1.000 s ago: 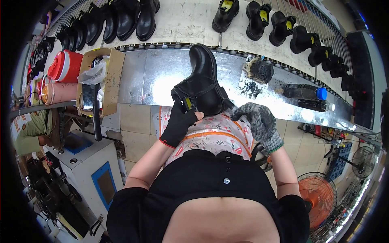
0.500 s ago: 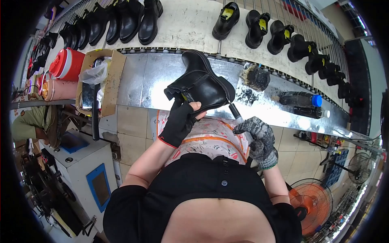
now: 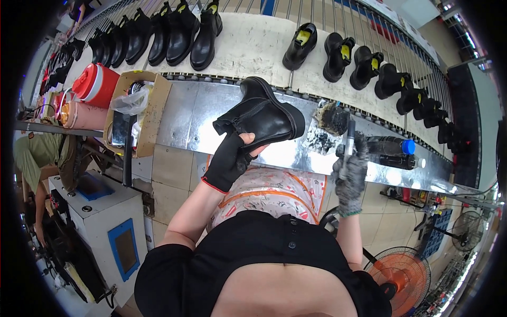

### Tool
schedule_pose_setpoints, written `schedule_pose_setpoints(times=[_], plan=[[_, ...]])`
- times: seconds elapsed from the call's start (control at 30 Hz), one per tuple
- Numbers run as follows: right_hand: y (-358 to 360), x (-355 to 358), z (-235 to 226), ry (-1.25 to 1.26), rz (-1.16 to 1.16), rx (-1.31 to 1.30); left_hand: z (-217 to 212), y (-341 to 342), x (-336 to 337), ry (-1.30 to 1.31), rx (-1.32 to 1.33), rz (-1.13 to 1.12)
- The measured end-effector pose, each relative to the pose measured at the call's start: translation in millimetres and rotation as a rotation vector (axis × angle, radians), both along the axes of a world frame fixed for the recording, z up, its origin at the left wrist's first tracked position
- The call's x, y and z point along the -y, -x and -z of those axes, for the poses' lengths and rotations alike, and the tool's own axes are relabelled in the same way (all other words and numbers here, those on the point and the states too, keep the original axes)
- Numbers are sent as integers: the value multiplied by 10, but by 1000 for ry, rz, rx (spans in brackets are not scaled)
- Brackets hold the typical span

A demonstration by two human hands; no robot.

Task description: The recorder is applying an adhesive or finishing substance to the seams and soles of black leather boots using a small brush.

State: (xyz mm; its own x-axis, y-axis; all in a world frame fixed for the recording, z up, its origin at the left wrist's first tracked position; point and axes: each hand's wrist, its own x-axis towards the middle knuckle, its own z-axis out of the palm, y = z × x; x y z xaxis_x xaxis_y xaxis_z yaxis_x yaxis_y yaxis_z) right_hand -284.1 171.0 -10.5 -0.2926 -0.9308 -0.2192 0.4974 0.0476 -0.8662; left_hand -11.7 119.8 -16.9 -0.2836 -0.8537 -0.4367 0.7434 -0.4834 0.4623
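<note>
The left hand, in a black fingerless glove with a red cuff edge, is closed around a black ankle boot, gripping it from below at the sole with the bare fingertips curled up onto its side; the boot is held in the air above the near edge of the metal counter, lying on its side with the shaft opening toward the left and the toe toward the right; the right hand, in a grey knitted glove, is wrapped shut around a slim dark marker pen that stands nearly upright, its tip pointing up, clear of the boot and to its right; just beyond the pen a dirty, dark-stained rag or sponge lies on the counter, and further right two dark bottles lie on their sides, one with a blue cap; at the counter's left end sits an open cardboard box with a clear plastic bag in it, beside a red jug; behind the counter, on a pale shelf backed by metal rails, rows of black boots and shoes stand in line, several showing yellow insoles; an orange floor fan stands at lower right.
</note>
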Motion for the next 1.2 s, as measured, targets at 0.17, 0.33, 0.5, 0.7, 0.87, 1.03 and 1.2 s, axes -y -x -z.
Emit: schedule_pose_setpoints(times=[0.17,0.33,0.5,0.7,0.87,1.03,1.2], plan=[[156,-239,1266,25,-161,-1597,131,-65,657,134,54,137],[-206,-110,1068,-204,130,-608,430,-126,1912,233,557,160],[-129,1,1390,-284,87,-158,675,127,2810,583,1479,-73],[-271,29,1368,-269,118,-192,971,135,2925,748,1684,-185],[-166,-6,1398,-242,89,-156,284,495,2295,937,1629,-699],[-90,39,1635,-382,149,-365,-1990,-140,632,1618,1234,-916],[-27,99,1667,-333,-33,76,-2443,-95,-395,1914,463,-1086]])
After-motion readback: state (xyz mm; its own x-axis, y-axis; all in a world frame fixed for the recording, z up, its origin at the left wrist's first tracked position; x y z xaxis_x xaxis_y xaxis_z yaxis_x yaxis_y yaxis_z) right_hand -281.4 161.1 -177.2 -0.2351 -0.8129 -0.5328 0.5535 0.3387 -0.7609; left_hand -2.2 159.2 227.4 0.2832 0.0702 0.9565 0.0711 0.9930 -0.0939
